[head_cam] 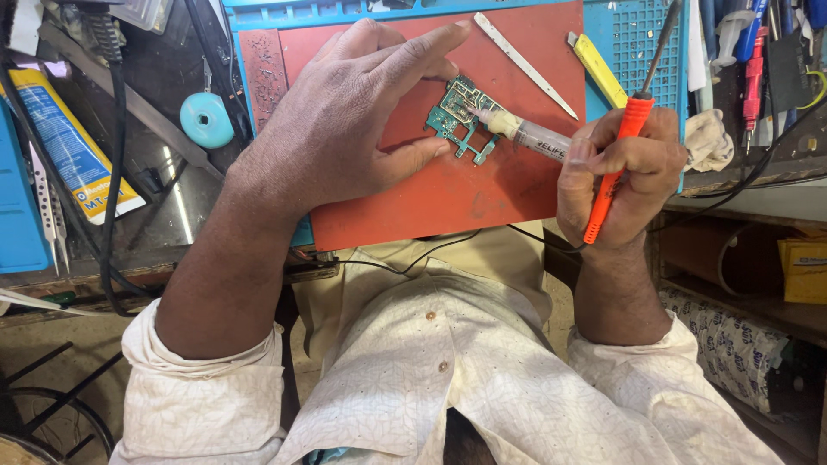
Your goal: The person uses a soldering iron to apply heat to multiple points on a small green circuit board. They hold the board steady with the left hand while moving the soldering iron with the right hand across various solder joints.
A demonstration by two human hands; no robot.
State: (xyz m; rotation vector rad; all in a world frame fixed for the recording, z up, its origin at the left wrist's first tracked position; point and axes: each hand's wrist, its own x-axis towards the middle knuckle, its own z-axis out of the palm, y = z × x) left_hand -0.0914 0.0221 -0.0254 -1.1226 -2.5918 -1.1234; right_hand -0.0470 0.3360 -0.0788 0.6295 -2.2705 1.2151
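Now left hand (pixel 345 120) pins green circuit board (pixel 458 116) w/ fingers apart, right hand (pixel 616 172) grip clamped on clear syringe (pixel 530 133) & orange iron (pixel 616 164)

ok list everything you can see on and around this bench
small green circuit board: 1, green, on the red mat under the left fingers
clear plastic syringe: 1, clear, tip on the board
orange-handled soldering iron: 1, in right fist
red rubber work mat: 1, bench centre
white flat pry stick: 1, mat top
yellow flat tool: 1, right of the stick
round teal disc: 1, left of mat
yellow-blue tube: 1, far left
metal tweezers: 1, far left
left hand: pinning board
right hand: gripping syringe and iron
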